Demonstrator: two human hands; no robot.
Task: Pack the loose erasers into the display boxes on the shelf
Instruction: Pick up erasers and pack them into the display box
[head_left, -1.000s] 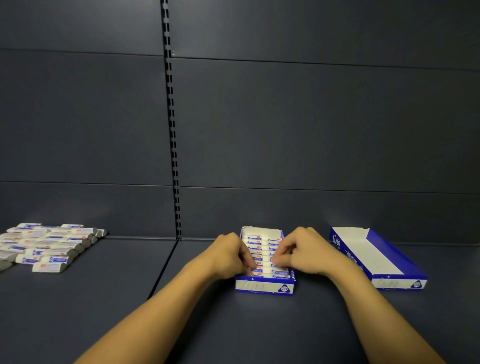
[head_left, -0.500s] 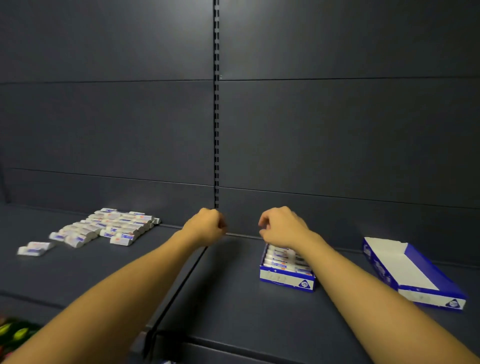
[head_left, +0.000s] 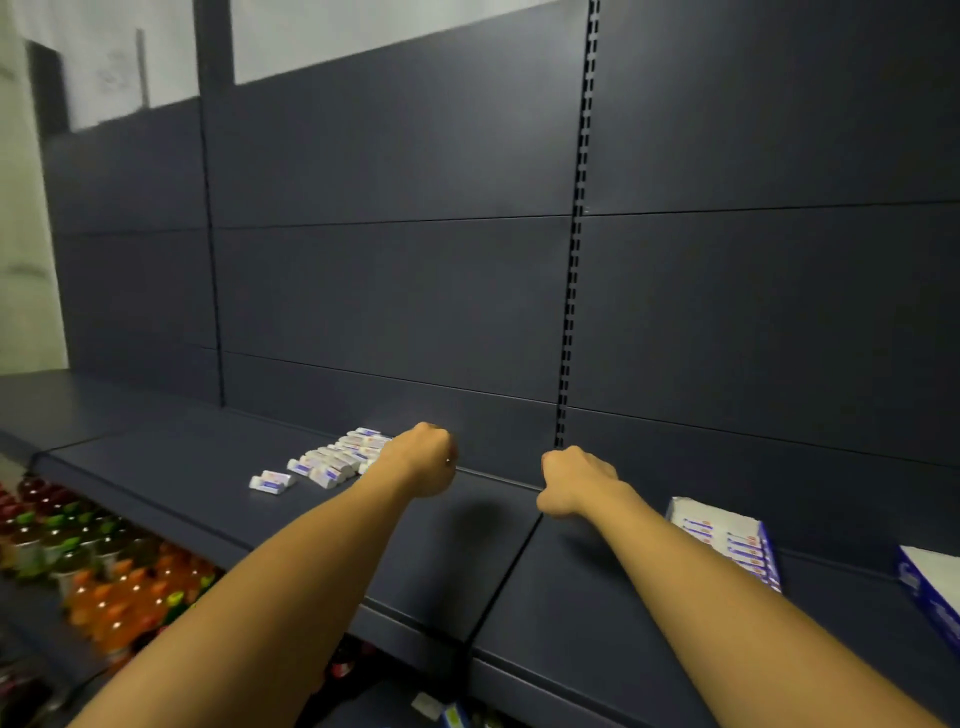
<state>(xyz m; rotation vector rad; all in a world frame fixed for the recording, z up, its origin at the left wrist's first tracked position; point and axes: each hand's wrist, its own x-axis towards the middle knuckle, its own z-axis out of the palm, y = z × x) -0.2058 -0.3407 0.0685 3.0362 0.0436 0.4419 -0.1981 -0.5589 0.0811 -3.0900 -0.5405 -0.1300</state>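
Loose white erasers with blue and red labels lie in a pile (head_left: 340, 457) on the dark shelf (head_left: 171, 467), with two more erasers (head_left: 271, 482) apart to its left. My left hand (head_left: 423, 460) hovers as a fist at the pile's right end, hiding part of it; nothing shows in it. My right hand (head_left: 574, 480) is also curled into a fist, over the shelf seam, with nothing visible in it. A blue display box (head_left: 727, 540) filled with erasers sits to the right, partly behind my right forearm. A second, empty box (head_left: 930, 587) is cut off by the right edge.
The dark back panel with a slotted upright (head_left: 571, 312) rises behind the shelf. Below the shelf's front edge at lower left stand several orange and dark drink bottles (head_left: 104, 587). A pale wall shows at the far left.
Both hands left the filled box and travelled left toward the eraser pile. My view swung left, so both boxes now sit at the right.
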